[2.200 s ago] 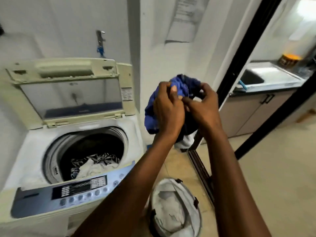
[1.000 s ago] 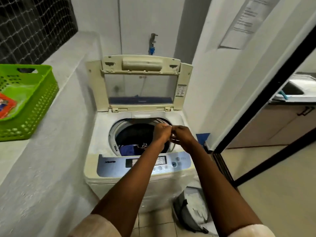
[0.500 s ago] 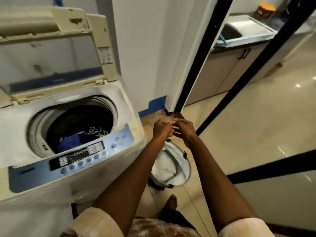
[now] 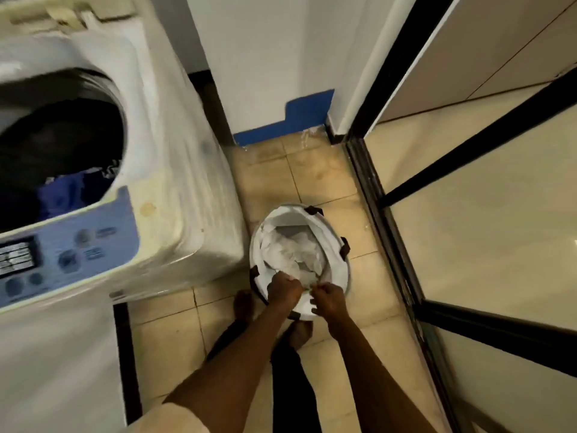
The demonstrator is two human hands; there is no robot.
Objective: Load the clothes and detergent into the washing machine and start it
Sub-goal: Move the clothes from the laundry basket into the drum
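Observation:
A white top-load washing machine (image 4: 175, 195) stands at the left with its lid up. A blue garment (image 4: 62, 192) and a patterned piece lie in its dark drum. On the tiled floor to its right stands a round white laundry basket (image 4: 341, 245) holding crumpled white clothes (image 4: 288, 253). Both my hands are down inside the basket's near edge. My left hand (image 4: 284, 289) has its fingers curled into the white clothes. Just to its right, my right hand (image 4: 327, 296) pinches the same cloth. No detergent is in view.
The machine's blue control panel (image 4: 62, 254) faces me at the lower left. A white wall corner with blue tape (image 4: 299, 117) rises behind the basket. A black-framed sliding door track (image 4: 387, 220) runs along the right. My bare feet (image 4: 243, 304) stand beside the basket.
The blue garment left my hands and now lies in the drum. My hands came away from the machine, dropped to the floor basket and moved apart onto the white clothes. The view tilted down.

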